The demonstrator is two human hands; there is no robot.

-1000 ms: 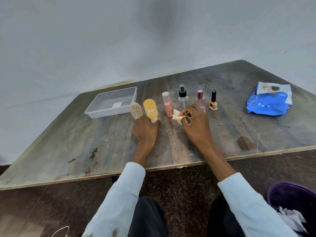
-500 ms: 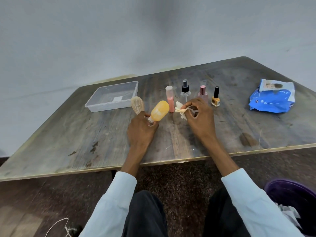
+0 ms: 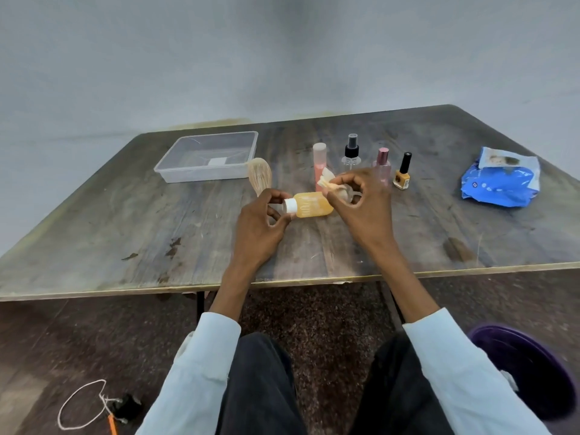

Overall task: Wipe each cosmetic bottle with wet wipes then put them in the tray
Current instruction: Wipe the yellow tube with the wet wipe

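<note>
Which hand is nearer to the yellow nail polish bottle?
The right. The right hand, pinching a wet wipe, is just left of the yellow nail polish bottle. The left hand is farther left, holding the orange bottle by its cap end.
</note>
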